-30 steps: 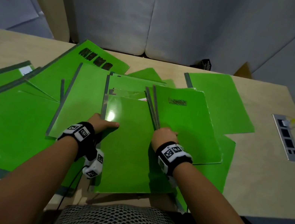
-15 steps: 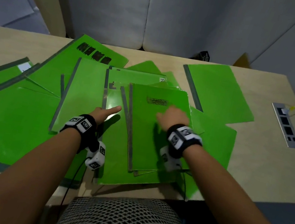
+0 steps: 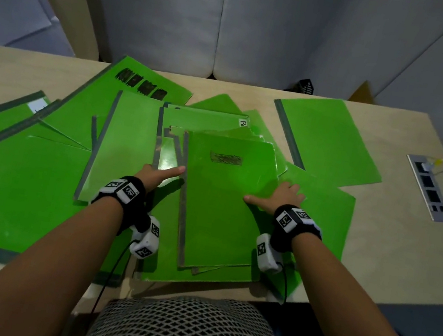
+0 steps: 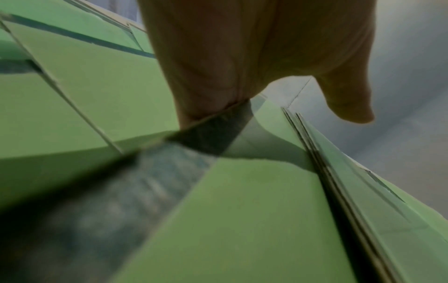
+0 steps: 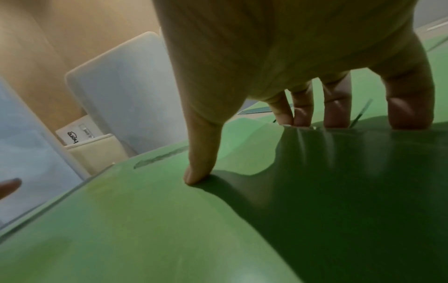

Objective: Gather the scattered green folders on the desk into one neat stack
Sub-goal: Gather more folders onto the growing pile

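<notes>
Green folders lie scattered over the desk (image 3: 394, 257). In the middle sits a loose pile whose top folder (image 3: 220, 203) has a grey spine on its left and a dark scribbled label. My left hand (image 3: 158, 173) stands at the pile's left side, thumb stretched toward that spine; in the left wrist view the left hand (image 4: 242, 63) has its fingers hidden behind a folder's grey spine strip (image 4: 218, 132). My right hand (image 3: 283, 196) rests on the top folder's right edge. In the right wrist view its thumb (image 5: 201, 153) presses on the cover and its fingers (image 5: 334, 111) stand at the edge.
More folders fan out to the left (image 3: 20, 179) and back left (image 3: 125, 100). One lies apart at the back right (image 3: 329, 139), another under the pile's right side (image 3: 321, 215). A socket panel (image 3: 429, 188) is set into the desk's right side. Grey partitions stand behind.
My right hand slid the labelled folder left and turned it straight onto the middle pile, then shifted to its right edge. The left hand stayed at the pile's left side, thumb now at the spine.
</notes>
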### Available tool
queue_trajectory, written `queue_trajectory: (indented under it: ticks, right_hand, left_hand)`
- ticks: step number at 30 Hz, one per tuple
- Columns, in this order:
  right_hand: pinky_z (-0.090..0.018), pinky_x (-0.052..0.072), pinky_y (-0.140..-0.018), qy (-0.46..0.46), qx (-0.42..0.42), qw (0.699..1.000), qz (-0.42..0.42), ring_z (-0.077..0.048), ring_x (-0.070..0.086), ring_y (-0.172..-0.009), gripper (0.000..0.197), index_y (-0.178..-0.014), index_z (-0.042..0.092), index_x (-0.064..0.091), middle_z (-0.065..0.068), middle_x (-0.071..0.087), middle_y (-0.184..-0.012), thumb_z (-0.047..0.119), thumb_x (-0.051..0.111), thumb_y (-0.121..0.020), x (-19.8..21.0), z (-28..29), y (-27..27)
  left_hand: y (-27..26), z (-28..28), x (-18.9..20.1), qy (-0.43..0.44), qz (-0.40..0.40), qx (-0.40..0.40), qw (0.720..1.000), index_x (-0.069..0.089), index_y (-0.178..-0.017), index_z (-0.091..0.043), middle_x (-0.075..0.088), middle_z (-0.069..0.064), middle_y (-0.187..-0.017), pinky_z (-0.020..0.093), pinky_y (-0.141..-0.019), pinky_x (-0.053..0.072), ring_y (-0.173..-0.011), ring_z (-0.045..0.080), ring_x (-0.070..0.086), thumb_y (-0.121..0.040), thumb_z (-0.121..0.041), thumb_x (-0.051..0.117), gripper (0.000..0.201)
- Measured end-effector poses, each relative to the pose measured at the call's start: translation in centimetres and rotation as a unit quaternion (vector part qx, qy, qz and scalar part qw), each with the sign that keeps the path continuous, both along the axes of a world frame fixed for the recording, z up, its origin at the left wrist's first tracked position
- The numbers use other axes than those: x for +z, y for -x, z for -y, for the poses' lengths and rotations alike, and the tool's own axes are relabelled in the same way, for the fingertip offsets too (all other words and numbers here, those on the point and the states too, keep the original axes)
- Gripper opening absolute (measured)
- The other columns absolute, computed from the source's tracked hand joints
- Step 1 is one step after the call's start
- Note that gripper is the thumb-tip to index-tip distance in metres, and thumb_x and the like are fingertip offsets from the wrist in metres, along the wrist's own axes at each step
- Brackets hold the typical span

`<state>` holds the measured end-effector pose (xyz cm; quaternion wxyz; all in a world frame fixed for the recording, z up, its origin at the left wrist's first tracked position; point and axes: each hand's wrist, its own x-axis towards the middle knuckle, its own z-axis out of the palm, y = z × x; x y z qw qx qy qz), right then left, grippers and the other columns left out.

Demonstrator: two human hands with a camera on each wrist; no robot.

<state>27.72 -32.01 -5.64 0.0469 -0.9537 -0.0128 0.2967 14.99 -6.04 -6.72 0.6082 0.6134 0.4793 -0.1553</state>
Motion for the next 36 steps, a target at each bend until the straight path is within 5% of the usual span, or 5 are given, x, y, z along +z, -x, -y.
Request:
queue_trajectory:
  ticks: [4, 7, 22, 27, 36]
  right_hand:
    - [-0.061, 0.028, -0.11, -0.003, -0.001, 1.0, 0.018, -0.037, 0.018, -0.145, 0.125, -0.151, 0.006, 0.016, -0.018, 0.017, -0.156, 0.08, 0.063, -0.061, -0.1, -0.2, 2.0]
    - [-0.06, 0.029, -0.109, -0.003, 0.005, 1.0, 0.017, -0.035, 0.014, -0.146, 0.123, -0.151, 0.004, 0.013, -0.018, 0.013, -0.158, 0.079, 0.061, -0.066, 0.0, -0.6, 3.8]
    - [-0.047, 0.046, -0.101, -0.125, -0.047, 0.99, 0.05, -0.032, 0.047, -0.125, 0.067, -0.133, 0.006, 0.043, -0.016, 0.044, -0.138, 0.046, 0.065, -0.085, -0.8, 2.3, 3.0]
    - [-0.057, 0.035, -0.109, -0.01, -0.09, 0.994, 0.061, -0.036, 0.029, -0.14, 0.101, -0.147, 0.004, 0.024, -0.019, 0.028, -0.151, 0.049, 0.077, -0.073, -0.8, 7.5, -1.6]
    - [-0.063, 0.022, -0.111, 0.058, 0.096, 0.992, 0.055, -0.034, 0.033, -0.14, 0.114, -0.149, 0.012, 0.024, -0.013, 0.03, -0.153, 0.055, 0.083, -0.061, 0.2, 7.1, -8.0]
  left_hand:
    - [0.5, 1.1, 1.4, 0.066, 0.018, 0.059, 0.996, 0.02, -0.149, -0.005, 0.04, 0.025, -0.143, 0.021, -0.046, 0.053, -0.087, 0.024, 0.067, -0.055, -0.024, 0.092, 0.12]
    - [0.4, 1.5, 1.5, 0.038, 0.032, 0.051, 0.997, 0.025, -0.146, 0.002, 0.047, 0.028, -0.137, 0.017, -0.034, 0.044, -0.072, 0.012, 0.065, -0.063, -0.02, 0.086, 0.105]
    - [0.8, 1.4, 2.4, -0.112, -0.053, -0.026, 0.992, 0.038, -0.136, 0.006, 0.055, 0.016, -0.102, 0.036, -0.074, 0.049, -0.091, 0.032, 0.053, -0.069, -0.036, 0.081, 0.09]
    - [0.7, 1.7, 2.6, -0.109, -0.051, -0.018, 0.993, 0.037, -0.138, 0.006, 0.056, 0.018, -0.109, 0.037, -0.078, 0.047, -0.099, 0.034, 0.054, -0.071, -0.032, 0.08, 0.088]
    - [0.7, 1.9, 2.3, -0.107, -0.025, 0.022, 0.994, 0.038, -0.136, 0.001, 0.056, 0.016, -0.108, 0.047, -0.093, 0.049, -0.102, 0.035, 0.054, -0.071, -0.03, 0.081, 0.085]
